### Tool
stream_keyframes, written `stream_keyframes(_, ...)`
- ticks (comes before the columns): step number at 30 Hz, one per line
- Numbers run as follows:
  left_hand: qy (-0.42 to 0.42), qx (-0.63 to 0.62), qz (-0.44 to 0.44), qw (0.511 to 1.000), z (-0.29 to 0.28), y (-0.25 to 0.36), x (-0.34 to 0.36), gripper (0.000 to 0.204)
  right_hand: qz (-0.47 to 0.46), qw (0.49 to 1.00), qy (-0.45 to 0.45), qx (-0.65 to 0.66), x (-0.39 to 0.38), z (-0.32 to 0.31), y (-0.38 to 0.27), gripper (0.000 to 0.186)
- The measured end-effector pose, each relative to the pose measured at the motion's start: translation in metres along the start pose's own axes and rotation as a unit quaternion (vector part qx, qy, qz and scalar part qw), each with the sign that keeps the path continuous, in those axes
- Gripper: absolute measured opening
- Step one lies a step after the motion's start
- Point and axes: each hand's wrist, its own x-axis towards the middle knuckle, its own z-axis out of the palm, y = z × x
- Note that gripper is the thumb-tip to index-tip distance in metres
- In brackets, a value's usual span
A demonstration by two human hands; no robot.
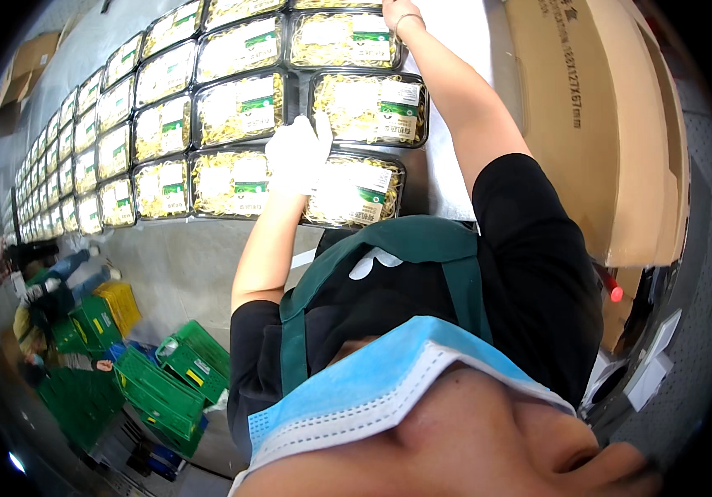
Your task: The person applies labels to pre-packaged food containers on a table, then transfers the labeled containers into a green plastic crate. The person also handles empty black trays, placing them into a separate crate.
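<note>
Loosely half-open, gloved left hand (299, 155) against a food tray (357, 108).

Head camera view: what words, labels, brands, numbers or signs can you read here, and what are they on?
Cardboard box: dark lettering and digits, partly legible; I won't copy them out.
Black food trays: white-and-green labels, print too small to read.
Green crates: pale markings, too small to read.
Green apron: no readable words.
</note>
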Motion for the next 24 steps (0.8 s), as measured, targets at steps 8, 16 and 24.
stream_keyframes(8, -0.057, -0.121, 0.105, 0.985, -0.026, 0.005, -0.001, 0.027, -0.264, 0.896, 0.351, -0.068, -0.142, -0.118, -0.008, 0.016)
stream_keyframes(16, 0.191, -0.124, 0.298, 0.927, -0.058, 0.023, 0.002, 0.027, -0.175, 0.786, 0.588, 0.074, -0.455, -0.197, 0.088, 0.017)
stream_keyframes(24, 0.253, -0.294, 0.368, 0.845, -0.116, 0.109, -0.017, 0.025, 0.402, 0.645, 0.649, 0.025, -0.746, -0.090, 0.126, 0.020)
